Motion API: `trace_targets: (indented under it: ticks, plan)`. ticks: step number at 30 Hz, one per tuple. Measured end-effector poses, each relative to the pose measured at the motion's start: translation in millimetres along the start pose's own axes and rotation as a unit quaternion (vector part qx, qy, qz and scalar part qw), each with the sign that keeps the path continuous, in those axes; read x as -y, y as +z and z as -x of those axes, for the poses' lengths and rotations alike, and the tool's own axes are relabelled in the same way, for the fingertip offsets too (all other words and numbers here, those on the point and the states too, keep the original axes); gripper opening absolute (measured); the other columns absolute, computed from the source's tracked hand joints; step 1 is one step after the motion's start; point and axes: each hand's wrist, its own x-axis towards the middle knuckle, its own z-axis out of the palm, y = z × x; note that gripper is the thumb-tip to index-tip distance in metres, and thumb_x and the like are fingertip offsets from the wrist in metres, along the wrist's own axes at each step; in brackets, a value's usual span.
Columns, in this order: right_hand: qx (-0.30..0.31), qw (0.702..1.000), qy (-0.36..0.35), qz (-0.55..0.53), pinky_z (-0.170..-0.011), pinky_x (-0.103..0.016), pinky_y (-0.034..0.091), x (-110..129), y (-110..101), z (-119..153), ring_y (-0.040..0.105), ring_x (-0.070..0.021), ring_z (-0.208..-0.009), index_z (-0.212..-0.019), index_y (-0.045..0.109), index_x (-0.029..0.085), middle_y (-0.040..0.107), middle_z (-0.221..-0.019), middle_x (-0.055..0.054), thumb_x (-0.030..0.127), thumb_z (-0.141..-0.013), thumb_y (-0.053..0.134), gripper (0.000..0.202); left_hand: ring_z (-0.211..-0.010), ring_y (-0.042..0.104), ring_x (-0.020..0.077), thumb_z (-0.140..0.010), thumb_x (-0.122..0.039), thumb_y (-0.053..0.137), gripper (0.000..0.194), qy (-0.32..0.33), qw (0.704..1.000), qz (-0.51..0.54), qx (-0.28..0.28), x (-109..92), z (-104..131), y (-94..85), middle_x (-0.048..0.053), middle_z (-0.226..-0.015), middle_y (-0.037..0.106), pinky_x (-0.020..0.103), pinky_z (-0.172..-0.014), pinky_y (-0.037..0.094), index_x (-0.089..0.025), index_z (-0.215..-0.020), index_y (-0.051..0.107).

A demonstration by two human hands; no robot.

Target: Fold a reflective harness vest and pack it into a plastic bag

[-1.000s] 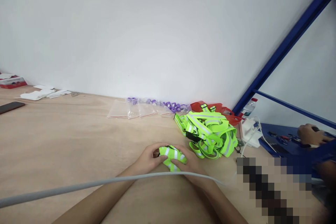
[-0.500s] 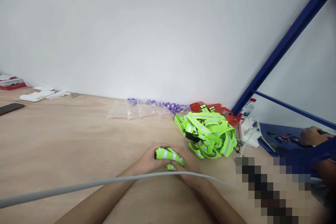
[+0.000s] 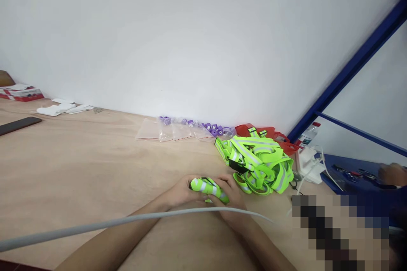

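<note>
Between my two hands is a folded bundle of neon-green reflective strap (image 3: 206,187) with silver-white stripes. My left hand (image 3: 182,191) is closed round its left end. My right hand (image 3: 231,192) grips the right end, fingers curling over the top. Part of the bundle is hidden by my fingers and thumbs. Just beyond my right hand lies a loose heap of the same green reflective straps (image 3: 263,161), with a black piece at its left side. A grey-white cable (image 3: 127,219) crosses in front of my forearms.
Clear plastic bags (image 3: 182,131) and purple rolls (image 3: 213,129) lie along the wall. A red bag (image 3: 281,137) and a bottle (image 3: 309,134) stand behind the heap. White papers (image 3: 57,108), a red-white box (image 3: 23,93) and a dark flat object (image 3: 20,125) are left. Another person's hand (image 3: 393,174) is far right.
The view has turned slightly left, so the surroundings sit further right. My right hand's fingers have shifted over the top of the strap bundle, which stays held in both hands.
</note>
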Motion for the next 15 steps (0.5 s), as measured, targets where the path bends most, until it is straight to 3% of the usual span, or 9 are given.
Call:
trace_targets:
  ticks: [4, 7, 11, 15]
  plan:
    - [0.017, 1.0, 0.002, -0.017, -0.103, -0.042, 0.053, 2, -5, -6, 0.061, -0.027, -0.121, -0.127, 0.062, 0.027, 0.059, -0.131, -0.009, 0.023, -0.084, 0.067, 0.044, -0.082, 0.065, 0.0205, -0.072, -0.028, 0.083, 0.03, 0.015, 0.999, -0.032, -0.02, 4, -3, -1.9, 0.006, -0.093, 0.073, 0.029, -0.077, 0.05, -0.015, -0.098, 0.074]
    - [0.043, 0.996, 0.061, -0.048, -0.108, -0.046, 0.048, 2, -12, -9, 0.057, -0.0297, -0.129, -0.133, 0.056, 0.026, 0.058, -0.14, -0.009, 0.022, -0.078, 0.071, 0.057, -0.084, 0.065, 0.0233, -0.075, -0.03, 0.081, 0.026, 0.017, 0.997, -0.064, -0.027, 7, -2, -4.9, 0.005, -0.093, 0.073, 0.031, -0.077, 0.049, -0.015, -0.095, 0.075]
    - [0.117, 0.974, 0.168, -0.091, -0.101, -0.045, 0.052, 3, -24, -13, 0.063, -0.0317, -0.121, -0.137, 0.055, 0.027, 0.066, -0.132, -0.007, 0.021, -0.07, 0.079, 0.071, -0.082, 0.064, 0.0237, -0.078, -0.025, 0.076, 0.022, 0.013, 0.994, -0.104, -0.018, 5, 2, -5.7, 0.005, -0.09, 0.072, 0.03, -0.074, 0.048, -0.012, -0.095, 0.076]
    - [0.169, 0.966, 0.157, -0.115, -0.09, -0.04, 0.056, 11, -32, -19, 0.069, -0.0298, -0.107, -0.125, 0.066, 0.029, 0.073, -0.119, -0.005, 0.026, -0.068, 0.083, 0.06, -0.089, 0.065, 0.0256, -0.078, -0.026, 0.075, 0.022, 0.013, 0.992, -0.128, 0.009, -4, 5, -1.4, 0.006, -0.096, 0.073, 0.03, -0.077, 0.049, -0.011, -0.095, 0.077]
